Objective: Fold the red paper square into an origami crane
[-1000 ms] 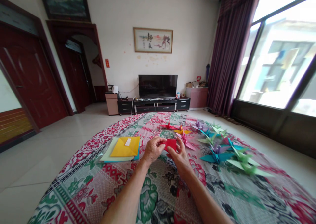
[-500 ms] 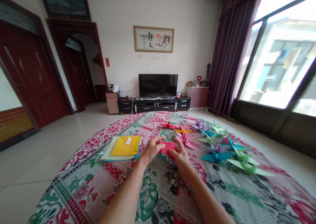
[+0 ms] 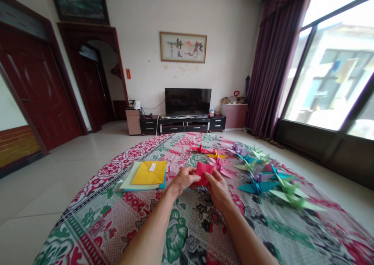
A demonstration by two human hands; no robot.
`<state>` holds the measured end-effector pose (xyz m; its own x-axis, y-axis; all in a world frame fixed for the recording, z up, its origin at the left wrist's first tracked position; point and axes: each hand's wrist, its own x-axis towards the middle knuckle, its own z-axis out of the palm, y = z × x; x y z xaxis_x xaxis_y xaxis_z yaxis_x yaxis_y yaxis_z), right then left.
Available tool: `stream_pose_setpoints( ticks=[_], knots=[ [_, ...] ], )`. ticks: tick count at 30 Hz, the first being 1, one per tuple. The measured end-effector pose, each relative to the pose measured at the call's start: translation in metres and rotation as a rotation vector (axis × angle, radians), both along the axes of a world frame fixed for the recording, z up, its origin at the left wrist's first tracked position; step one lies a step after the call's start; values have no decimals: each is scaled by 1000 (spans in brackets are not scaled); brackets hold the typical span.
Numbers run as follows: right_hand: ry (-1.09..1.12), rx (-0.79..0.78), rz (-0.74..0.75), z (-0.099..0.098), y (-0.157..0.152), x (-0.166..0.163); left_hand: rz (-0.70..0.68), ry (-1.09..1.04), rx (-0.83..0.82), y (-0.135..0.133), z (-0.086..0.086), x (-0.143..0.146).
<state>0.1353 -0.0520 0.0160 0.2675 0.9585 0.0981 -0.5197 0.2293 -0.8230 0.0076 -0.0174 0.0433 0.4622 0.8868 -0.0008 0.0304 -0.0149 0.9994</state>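
Observation:
A partly folded red paper (image 3: pixel 203 169) is held upright just above the flowered cloth (image 3: pixel 187 226). My left hand (image 3: pixel 182 179) pinches its left edge with curled fingers. My right hand (image 3: pixel 217 185) grips its lower right side from below. To the left of my hands lies a stack of paper sheets (image 3: pixel 144 175) with a yellow sheet on top. Several folded paper cranes (image 3: pixel 257 173) in pink, red, yellow, purple, teal and green sit on the cloth to the right and beyond the red paper.
The cloth covers a round table that fills the lower view. Pale tiled floor (image 3: pixel 58 179) surrounds it. A TV (image 3: pixel 187 101) on a low cabinet stands at the far wall, dark red doors on the left, a large window (image 3: pixel 330 74) and curtain on the right.
The red paper was lowered toward the cloth half a second ago and is now raised and turned more upright between both hands. The view shifted slightly.

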Motion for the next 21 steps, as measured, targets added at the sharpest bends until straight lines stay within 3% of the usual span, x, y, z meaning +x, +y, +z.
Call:
stream_pose_setpoints(
  ticks=[5, 11, 17, 21],
  knots=[
    [-23, 9, -7, 1, -1, 2, -50, 30, -9, 0, -1, -4],
    [-27, -11, 25, 3, -2, -1, 21, 17, 14, 4, -5, -2],
    [-131, -70, -50, 3, -3, 1, 91, -122, 130, 8, -1, -5],
    [-202, -28, -42, 4, -5, 2, 120, -140, 169, 9, 2, -7]
  ],
)
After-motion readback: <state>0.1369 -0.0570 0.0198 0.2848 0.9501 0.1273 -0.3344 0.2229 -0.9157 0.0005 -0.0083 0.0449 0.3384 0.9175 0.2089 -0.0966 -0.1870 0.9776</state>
